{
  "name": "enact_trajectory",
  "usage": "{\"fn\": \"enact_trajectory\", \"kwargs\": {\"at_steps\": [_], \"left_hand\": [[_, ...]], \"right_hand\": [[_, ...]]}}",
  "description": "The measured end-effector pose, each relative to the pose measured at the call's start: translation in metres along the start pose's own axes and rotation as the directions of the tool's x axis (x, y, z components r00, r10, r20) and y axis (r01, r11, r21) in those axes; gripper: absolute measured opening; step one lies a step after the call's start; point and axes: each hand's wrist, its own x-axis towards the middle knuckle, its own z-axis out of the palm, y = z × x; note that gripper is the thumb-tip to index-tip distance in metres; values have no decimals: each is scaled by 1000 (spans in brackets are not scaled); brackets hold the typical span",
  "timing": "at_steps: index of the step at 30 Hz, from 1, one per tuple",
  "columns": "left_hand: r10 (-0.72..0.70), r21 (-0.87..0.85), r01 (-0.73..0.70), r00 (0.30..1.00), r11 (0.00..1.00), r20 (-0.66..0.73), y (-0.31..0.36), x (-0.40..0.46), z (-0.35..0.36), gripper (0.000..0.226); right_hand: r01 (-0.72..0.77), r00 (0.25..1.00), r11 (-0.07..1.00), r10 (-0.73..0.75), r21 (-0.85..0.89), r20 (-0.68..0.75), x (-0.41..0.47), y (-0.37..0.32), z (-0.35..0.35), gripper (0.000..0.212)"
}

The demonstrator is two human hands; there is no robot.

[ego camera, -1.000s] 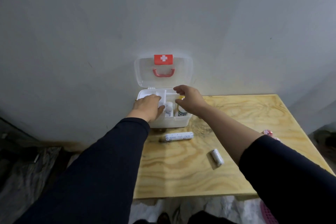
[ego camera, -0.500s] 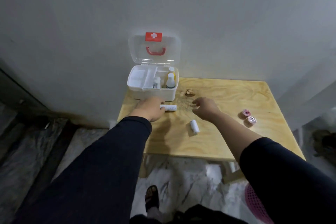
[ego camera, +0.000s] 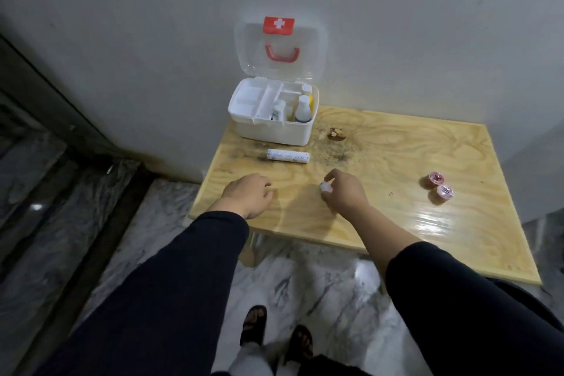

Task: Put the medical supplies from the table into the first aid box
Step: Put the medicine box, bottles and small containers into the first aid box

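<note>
The white first aid box [ego camera: 268, 131] stands open at the table's back left corner, its clear lid [ego camera: 279, 50] leaning on the wall. Bottles [ego camera: 303, 109] stand in its right side. A long white roll [ego camera: 288, 156] lies on the table just in front of the box. My right hand [ego camera: 343, 191] is closed around a small white roll [ego camera: 325, 186], with only its end showing. My left hand [ego camera: 248, 197] rests near the table's front edge with fingers curled and nothing in it. Two pink tape rolls [ego camera: 439, 186] lie at the right.
The wooden table [ego camera: 381, 223] stands against a grey wall. A small brown object [ego camera: 336, 133] lies right of the box. Below the table edge are a marble floor and my sandalled feet [ego camera: 274, 333]. A dark frame runs along the left.
Both hands have pulled back from the box toward the front of the table. My right hand has closed on the small white roll. The camera has backed away and tilted down.
</note>
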Motion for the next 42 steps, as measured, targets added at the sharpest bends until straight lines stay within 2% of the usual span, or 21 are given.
{"fn": "enact_trajectory", "kwargs": {"at_steps": [3, 6, 11, 21, 24, 29, 32, 35, 38, 42], "left_hand": [[-27, -11, 27, 1000, 1000, -3, -10, 0, 0, 45], [-50, -30, 50, 998, 998, -23, -20, 2, -4, 45], [-68, -48, 65, 996, 997, -58, -36, 13, -17, 45], [-60, -17, 59, 995, 998, -81, -78, 44, -42, 46], [-67, 18, 69, 992, 997, -107, -91, 61, -55, 44], [-76, 31, 81, 989, 996, -126, -104, 88, -78, 42], [-50, -55, 42, 986, 998, -160, -104, 104, -94, 43], [5, -132, -29, 983, 991, -183, -99, 120, -107, 41], [41, -161, -70, 983, 984, -180, -95, 129, -115, 44], [68, -191, -94, 988, 977, -142, -100, 138, -115, 64]], "right_hand": [[56, 998, 998, -55, -38, 45, 6, -15, 6, 34], [176, 984, 975, -170, -138, 57, 15, -38, 8, 39], [329, 943, 909, -328, -254, 50, 33, -74, 6, 33], [307, 948, 836, -311, -455, 68, 63, -96, 25, 44], [278, 957, 857, -283, -434, 55, 64, -95, 30, 51], [196, 976, 902, -216, -384, -8, 53, -103, 41, 45], [206, 964, 940, -243, -271, -111, 49, -126, 33, 44], [239, 921, 958, -275, -157, -278, 48, -155, 12, 34], [103, 924, 994, -105, -26, -369, 57, -185, -6, 25], [-97, 917, 989, 133, 112, -377, 92, -215, -23, 26]]}}
